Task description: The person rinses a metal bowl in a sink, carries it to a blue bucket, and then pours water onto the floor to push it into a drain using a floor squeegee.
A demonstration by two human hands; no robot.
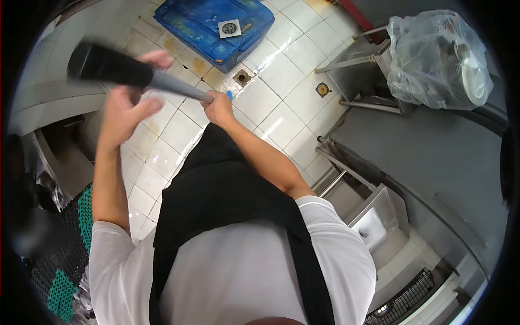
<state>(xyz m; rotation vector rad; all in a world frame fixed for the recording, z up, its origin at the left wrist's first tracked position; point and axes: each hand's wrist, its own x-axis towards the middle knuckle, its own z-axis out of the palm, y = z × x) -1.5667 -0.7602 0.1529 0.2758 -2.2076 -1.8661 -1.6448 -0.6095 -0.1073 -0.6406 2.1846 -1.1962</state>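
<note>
A long grey pole [176, 85] with a thick black end [108, 64] slants across the upper left, its black end close to the camera and blurred. My right hand [219, 108] is wrapped round the grey part, near where the pole drops out of sight. A small blue piece [229, 95] shows just beyond those fingers. My left hand [125, 111] is at the black end, thumb and fingers spread apart on either side of it; the pole hides part of this hand.
A blue plastic lid or bin [211, 24] sits on the white tiled floor [284, 100], near a floor drain [242, 78]. On the right are a grey metal counter [422, 146] and a clear plastic bag [439, 59] holding white items. Black and green matting [65, 260] lies lower left.
</note>
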